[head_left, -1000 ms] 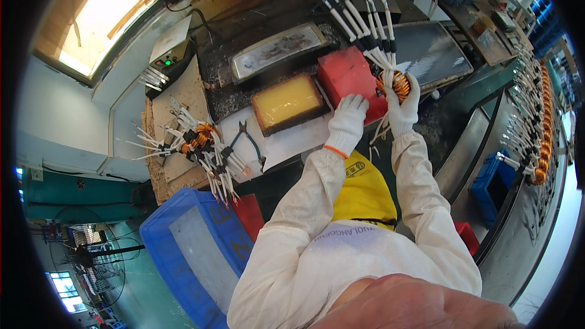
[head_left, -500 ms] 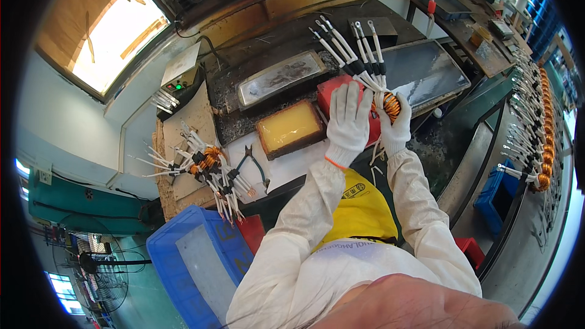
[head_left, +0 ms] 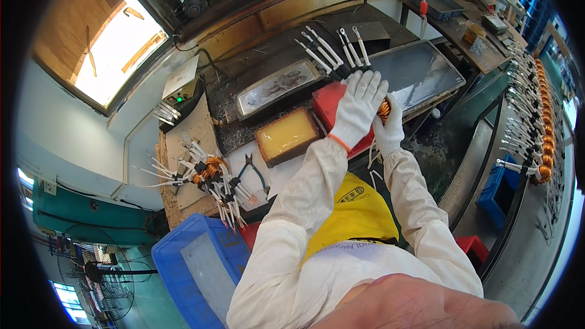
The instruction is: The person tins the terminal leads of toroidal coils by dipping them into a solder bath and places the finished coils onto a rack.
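Note:
In my gloved right hand (head_left: 390,130) is a copper-wound toroidal coil (head_left: 383,111), with the fingers and thumb closed round its side. My gloved left hand (head_left: 362,102) lies flat over the coil's white leads, fingers stretched out, and hides much of them. Beyond the fingertips the leads (head_left: 326,49) fan out, with black sleeves and metal ring lugs at their ends. A red block (head_left: 329,102) stands under and beside my hands. Thin white cords (head_left: 375,161) hang below the coil.
A tray of yellow liquid (head_left: 286,136) and a metal-topped bath (head_left: 278,88) are to the left, with pliers (head_left: 253,173) and a pile of coils (head_left: 210,167) nearer. A dark flat tray (head_left: 414,73) lies right; a row of coils (head_left: 544,122) lines the far-right bench.
My left hand has moved up and right, farther over the leads and coil. The coil is now more covered. The view has shifted slightly.

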A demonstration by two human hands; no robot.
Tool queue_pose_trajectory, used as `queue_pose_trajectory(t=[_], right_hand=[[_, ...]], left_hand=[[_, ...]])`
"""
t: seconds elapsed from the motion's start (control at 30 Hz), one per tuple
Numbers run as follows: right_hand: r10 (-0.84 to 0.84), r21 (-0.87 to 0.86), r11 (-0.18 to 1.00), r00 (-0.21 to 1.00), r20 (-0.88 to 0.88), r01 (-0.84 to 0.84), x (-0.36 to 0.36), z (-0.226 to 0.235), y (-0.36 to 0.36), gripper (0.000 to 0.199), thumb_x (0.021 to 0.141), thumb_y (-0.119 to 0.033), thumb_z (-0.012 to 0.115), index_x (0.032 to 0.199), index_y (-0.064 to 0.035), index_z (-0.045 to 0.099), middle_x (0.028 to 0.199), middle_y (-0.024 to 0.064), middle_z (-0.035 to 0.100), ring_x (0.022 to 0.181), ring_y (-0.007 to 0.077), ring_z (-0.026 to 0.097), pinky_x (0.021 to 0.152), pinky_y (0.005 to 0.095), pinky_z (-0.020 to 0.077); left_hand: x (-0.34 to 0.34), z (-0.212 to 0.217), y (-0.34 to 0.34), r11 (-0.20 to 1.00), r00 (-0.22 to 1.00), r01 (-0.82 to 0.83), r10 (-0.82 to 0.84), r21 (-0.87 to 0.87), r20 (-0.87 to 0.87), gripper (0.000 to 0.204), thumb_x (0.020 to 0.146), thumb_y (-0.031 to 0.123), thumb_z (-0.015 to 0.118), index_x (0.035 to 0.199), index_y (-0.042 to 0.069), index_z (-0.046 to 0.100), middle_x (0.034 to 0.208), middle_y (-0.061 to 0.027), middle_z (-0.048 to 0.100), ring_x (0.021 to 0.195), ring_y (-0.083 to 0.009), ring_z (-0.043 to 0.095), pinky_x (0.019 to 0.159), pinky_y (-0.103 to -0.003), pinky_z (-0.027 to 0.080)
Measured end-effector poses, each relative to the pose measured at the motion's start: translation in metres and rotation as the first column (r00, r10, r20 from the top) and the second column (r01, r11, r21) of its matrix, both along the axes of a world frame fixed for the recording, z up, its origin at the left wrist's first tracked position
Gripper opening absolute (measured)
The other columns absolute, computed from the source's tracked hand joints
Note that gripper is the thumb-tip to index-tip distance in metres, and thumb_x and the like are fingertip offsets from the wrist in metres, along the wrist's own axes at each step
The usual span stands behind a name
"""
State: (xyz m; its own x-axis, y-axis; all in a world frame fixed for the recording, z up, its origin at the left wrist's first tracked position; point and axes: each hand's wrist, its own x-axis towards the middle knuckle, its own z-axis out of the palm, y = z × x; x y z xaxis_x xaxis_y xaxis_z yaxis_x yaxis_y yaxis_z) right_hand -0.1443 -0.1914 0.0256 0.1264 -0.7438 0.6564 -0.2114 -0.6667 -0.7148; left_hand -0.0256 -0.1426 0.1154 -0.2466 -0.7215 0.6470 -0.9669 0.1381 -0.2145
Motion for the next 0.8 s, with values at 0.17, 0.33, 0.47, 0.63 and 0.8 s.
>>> queue_pose_trajectory(t=[0.17, 0.33, 0.47, 0.63, 0.8], right_hand=[[0.037, 0.186, 0.979, 0.973, 0.226, -0.081, 0.003, -0.002, 0.01, 0.061, 0.081, 0.004, 0.068, 0.137, -0.003, 0.044, 0.128, 0.0179, 0.051, 0.12, 0.0303, 0.054, 0.103, 0.0361, 0.0437], [0.119, 0.28, 0.933, 0.927, 0.357, -0.227, -0.007, 0.008, 0.0, 0.056, 0.084, 0.004, 0.068, 0.135, -0.0023, 0.046, 0.125, 0.0109, 0.053, 0.115, 0.0184, 0.055, 0.101, 0.0295, 0.0438], [0.103, 0.386, 0.881, 0.907, 0.409, -0.274, -0.048, 0.029, -0.005, 0.054, 0.084, 0.003, 0.07, 0.134, -0.0036, 0.048, 0.12, 0.0084, 0.057, 0.108, 0.0173, 0.058, 0.098, 0.03, 0.0466], [0.033, 0.361, 0.928, 0.987, 0.154, -0.087, -0.121, 0.033, -0.04, 0.053, 0.084, 0.001, 0.07, 0.132, -0.003, 0.049, 0.117, 0.0094, 0.059, 0.108, 0.0174, 0.058, 0.098, 0.0292, 0.0457], [-0.066, 0.334, 0.927, 0.952, -0.301, 0.169, -0.184, 0.054, -0.058, 0.056, 0.077, 0.002, 0.068, 0.13, -0.0029, 0.051, 0.12, 0.014, 0.061, 0.115, 0.0244, 0.06, 0.103, 0.0316, 0.0438]], left_hand=[[-0.02, -0.043, 0.051, 0.994, 0.963, 0.048, -0.074, -0.102, -0.261, 0.058, 0.079, 0.012, 0.057, 0.135, 0.003, 0.05, 0.137, -0.0173, 0.051, 0.131, -0.0359, 0.045, 0.115, -0.049, 0.031], [-0.014, -0.111, 0.075, 0.966, 0.962, -0.046, 0.111, 0.254, -0.248, 0.06, 0.078, 0.017, 0.059, 0.135, 0.001, 0.049, 0.137, -0.0206, 0.05, 0.128, -0.0372, 0.046, 0.116, -0.049, 0.028], [-0.011, -0.113, 0.07, 0.964, 0.936, 0.013, 0.081, 0.265, -0.342, 0.057, 0.08, 0.018, 0.06, 0.134, 0.0, 0.049, 0.137, -0.0208, 0.051, 0.129, -0.0373, 0.046, 0.116, -0.049, 0.028], [-0.006, -0.112, 0.072, 0.973, 0.936, 0.015, 0.066, 0.228, -0.345, 0.057, 0.081, 0.019, 0.061, 0.134, 0.001, 0.05, 0.137, -0.0198, 0.052, 0.128, -0.0373, 0.047, 0.115, -0.05, 0.028], [-0.009, -0.114, 0.07, 0.962, 0.93, 0.02, 0.081, 0.271, -0.358, 0.063, 0.081, 0.019, 0.063, 0.138, 0.001, 0.045, 0.141, -0.021, 0.047, 0.131, -0.0387, 0.044, 0.116, -0.05, 0.028]])
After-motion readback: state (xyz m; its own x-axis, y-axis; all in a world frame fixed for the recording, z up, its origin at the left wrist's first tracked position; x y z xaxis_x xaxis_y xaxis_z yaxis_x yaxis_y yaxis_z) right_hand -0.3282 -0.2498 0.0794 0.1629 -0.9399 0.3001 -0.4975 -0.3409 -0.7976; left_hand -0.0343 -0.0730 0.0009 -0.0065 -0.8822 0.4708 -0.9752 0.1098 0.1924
